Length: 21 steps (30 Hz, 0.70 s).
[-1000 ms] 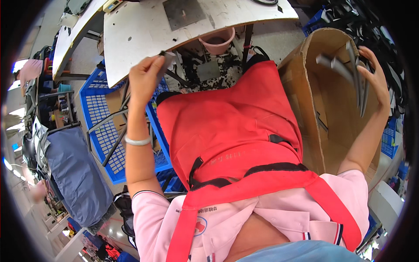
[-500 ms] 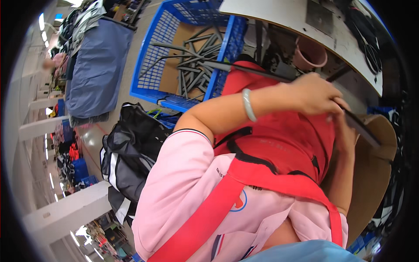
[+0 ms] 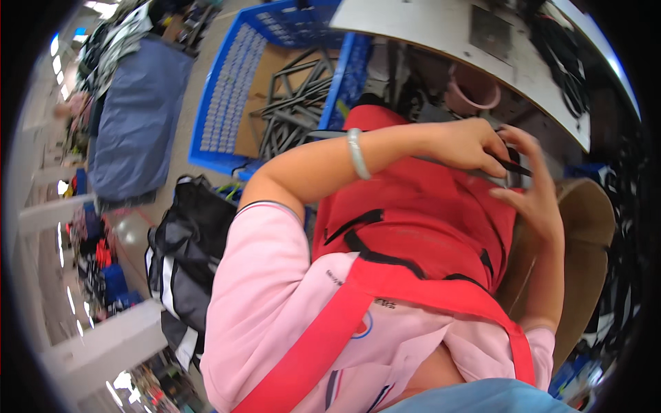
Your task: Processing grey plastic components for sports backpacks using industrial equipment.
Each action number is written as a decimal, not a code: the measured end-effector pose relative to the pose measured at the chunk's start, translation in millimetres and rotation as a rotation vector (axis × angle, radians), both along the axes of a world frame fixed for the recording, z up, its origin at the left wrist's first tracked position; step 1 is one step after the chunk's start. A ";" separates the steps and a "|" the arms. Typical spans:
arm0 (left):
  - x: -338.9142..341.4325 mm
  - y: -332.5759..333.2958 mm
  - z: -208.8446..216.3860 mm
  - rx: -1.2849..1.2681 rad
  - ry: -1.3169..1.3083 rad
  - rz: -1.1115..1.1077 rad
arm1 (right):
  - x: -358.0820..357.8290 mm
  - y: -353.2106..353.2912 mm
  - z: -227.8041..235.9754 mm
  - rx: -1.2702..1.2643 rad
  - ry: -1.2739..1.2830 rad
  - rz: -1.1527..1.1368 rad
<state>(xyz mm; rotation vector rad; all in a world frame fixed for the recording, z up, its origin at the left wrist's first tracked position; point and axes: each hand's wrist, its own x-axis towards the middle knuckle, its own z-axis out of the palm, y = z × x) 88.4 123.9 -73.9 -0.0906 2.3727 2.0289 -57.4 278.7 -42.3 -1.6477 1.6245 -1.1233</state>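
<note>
My left hand (image 3: 475,146), with a pale bangle on its wrist, is closed on a long dark strip (image 3: 518,168) above my lap. A short end of the strip sticks out beyond its fingers. The rest passes behind my left forearm, and a greyish part (image 3: 329,135) shows again near the blue crate. Just right of that short end is my right hand (image 3: 536,189), thumb and fingers spread apart around it without a visible grip. Below both hands lies my red apron (image 3: 427,220).
A blue plastic crate (image 3: 206,131) holds many grey tube-like pieces (image 3: 296,103). A white-topped table (image 3: 441,34) stands ahead, with a pink bucket (image 3: 475,103) beneath. At my right is a cardboard box (image 3: 585,220); a black bag (image 3: 193,241) is at my left.
The strip has shifted left, so less of it sticks out past my hands on the right. My right hand has opened its fingers and come apart from my left hand.
</note>
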 end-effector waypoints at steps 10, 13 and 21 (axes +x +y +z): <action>-33.6 -53.2 72.1 -0.891 0.172 0.377 | -67.9 -71.2 16.4 -0.040 0.754 -0.196; -62.2 -82.5 70.8 -0.879 0.216 0.460 | -96.2 -104.6 21.1 -0.145 0.821 -0.283; -98.3 -128.7 58.2 -0.557 0.057 0.540 | -123.7 -150.1 21.6 -0.106 0.851 -0.341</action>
